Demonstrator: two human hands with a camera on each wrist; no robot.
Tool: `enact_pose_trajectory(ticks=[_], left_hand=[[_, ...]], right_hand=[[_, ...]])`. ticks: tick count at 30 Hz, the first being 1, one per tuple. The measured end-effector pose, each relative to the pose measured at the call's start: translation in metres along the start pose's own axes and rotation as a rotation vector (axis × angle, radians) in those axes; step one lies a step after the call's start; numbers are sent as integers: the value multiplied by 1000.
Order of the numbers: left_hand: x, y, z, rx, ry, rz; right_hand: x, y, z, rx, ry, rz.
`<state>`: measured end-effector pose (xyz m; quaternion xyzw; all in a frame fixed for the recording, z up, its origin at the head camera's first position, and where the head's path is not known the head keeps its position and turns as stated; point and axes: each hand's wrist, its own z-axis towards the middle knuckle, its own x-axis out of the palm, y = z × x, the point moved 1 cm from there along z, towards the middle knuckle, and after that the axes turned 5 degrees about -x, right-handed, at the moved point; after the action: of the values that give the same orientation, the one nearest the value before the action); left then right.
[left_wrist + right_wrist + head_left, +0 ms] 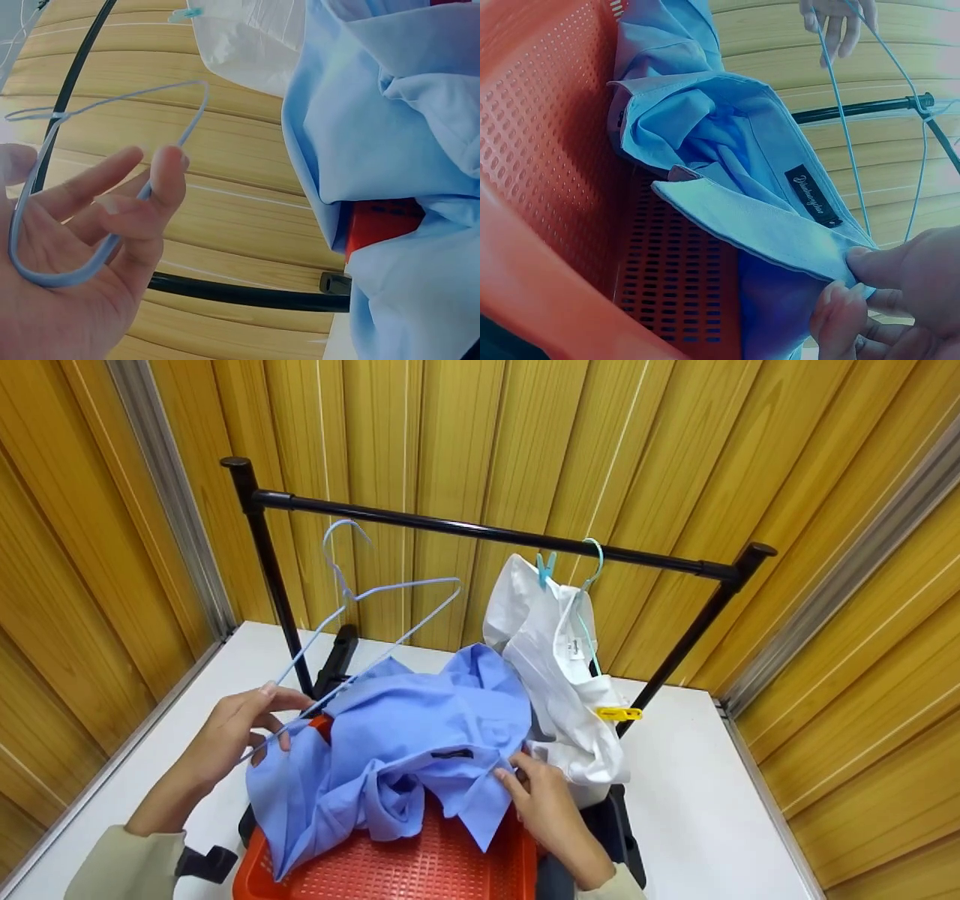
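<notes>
A light blue wire hanger (pixel 409 584) is gripped near one end by my left hand (pixel 229 727), its hook pointing up just in front of the rack bar. The left wrist view shows the hanger's rounded end lying across that palm, fingers bent around the wire. A blue collared shirt (pixel 427 701) lies bunched over a red perforated basket (pixel 442 866). My right hand (pixel 551 806) pinches the shirt at its collar (pixel 757 229) between thumb and fingers. Inside the neck, a black label (pixel 810 196) faces up in the right wrist view.
Behind stands a black garment rack (pixel 480 531). A white garment (pixel 551 660) hangs from it on a teal hanger (pixel 601 561), with a teal clothes peg (pixel 545 571) and a yellow clothes peg (pixel 619 714) on it. Wood-patterned panels (pixel 457 435) enclose the white table (pixel 690 780).
</notes>
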<state>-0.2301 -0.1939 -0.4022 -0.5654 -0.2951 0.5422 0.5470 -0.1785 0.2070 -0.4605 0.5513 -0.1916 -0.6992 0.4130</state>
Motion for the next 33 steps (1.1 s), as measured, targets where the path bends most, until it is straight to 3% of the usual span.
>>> enact_pose_trajectory(ticks=[8, 14, 19, 28, 33], left_hand=[[5, -11, 13, -59, -117, -15], [8, -17, 29, -101, -152, -38], [11, -17, 39, -157, -166, 12], [17, -2, 39, -232, -170, 46], [17, 3, 34, -206, -143, 25]], right_hand=[[0, 3, -2, -11, 0, -4], [0, 4, -3, -13, -1, 6], [0, 4, -5, -16, 7, 14], [-1, 6, -4, -58, -47, 35], [-2, 8, -2, -51, -95, 38]])
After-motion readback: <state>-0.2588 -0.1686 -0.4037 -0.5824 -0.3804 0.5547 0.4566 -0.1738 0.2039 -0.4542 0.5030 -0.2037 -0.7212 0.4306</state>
